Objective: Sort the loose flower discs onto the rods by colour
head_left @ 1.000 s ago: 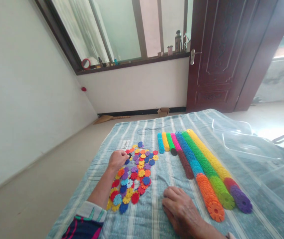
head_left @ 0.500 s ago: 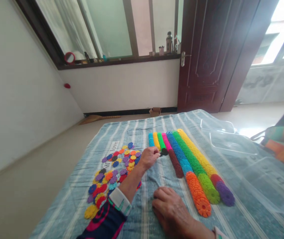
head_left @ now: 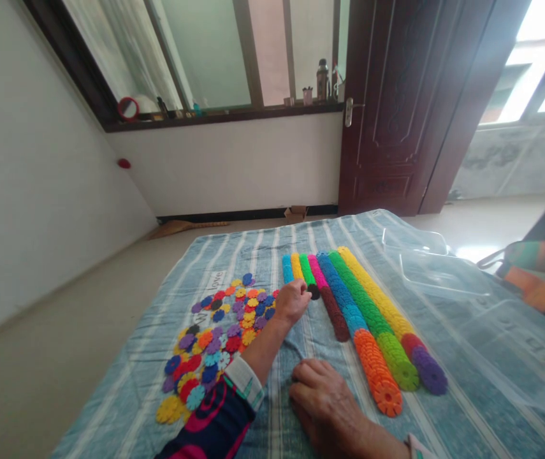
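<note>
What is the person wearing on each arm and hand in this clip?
Both hands are bare, no gloves or rings visible. The left hand comes from a dark navy sleeve with pink swirls and a pale striped cuff. The right hand shows only a sliver of light cuff at the wrist.

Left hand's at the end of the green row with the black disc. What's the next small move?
Probably press the black disc flush onto the green row, then let go. The left hand holds it at that row's near end, while the right hand rests flat on the cloth.
</note>
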Demonstrator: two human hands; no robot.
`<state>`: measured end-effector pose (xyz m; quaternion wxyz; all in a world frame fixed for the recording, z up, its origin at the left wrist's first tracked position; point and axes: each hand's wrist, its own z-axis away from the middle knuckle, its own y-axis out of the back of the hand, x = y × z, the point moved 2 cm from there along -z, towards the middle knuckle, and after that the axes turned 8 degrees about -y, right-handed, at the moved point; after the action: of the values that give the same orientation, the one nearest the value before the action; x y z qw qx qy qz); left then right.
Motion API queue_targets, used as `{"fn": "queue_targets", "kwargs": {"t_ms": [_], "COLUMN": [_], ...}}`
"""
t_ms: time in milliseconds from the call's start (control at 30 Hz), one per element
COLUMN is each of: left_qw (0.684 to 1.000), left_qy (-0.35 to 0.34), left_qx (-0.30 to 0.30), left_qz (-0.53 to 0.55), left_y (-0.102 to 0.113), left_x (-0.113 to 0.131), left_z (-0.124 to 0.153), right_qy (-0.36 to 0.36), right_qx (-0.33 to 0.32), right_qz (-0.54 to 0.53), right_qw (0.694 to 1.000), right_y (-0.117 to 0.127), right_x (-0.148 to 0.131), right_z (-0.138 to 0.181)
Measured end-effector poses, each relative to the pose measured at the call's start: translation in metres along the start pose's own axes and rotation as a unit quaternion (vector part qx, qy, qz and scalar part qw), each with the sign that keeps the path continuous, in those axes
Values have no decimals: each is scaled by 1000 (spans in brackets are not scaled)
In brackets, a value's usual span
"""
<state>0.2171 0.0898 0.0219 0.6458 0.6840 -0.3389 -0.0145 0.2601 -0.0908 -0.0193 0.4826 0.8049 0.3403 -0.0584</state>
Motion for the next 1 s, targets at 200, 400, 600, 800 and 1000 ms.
{"fn": "queue_targets", "kwargs": {"t_ms": [200, 400, 600, 800, 1000], "left_qw": [999, 999, 999, 998, 995], "left_qy": [4, 15, 2, -8, -44], "left_qx": [26, 35, 40, 37, 34], "left_qz": [-24, -25, -33, -49, -78], "left_y": [-5, -10, -11, -11, -11], "left_x": [0, 2, 3, 4, 9], "left_z": [9, 7, 5, 6, 6], "right_qy": [8, 7, 5, 3, 5], "right_qx": [15, 5, 1, 6, 10], "right_qz": [0, 6, 1, -1, 5], "right_qw": [1000, 1000, 1000, 1000, 1000], "right_y": [0, -5, -4, -2, -5], "right_x": [-1, 2, 2, 1, 2], "right_z": [-1, 2, 1, 0, 0]}}
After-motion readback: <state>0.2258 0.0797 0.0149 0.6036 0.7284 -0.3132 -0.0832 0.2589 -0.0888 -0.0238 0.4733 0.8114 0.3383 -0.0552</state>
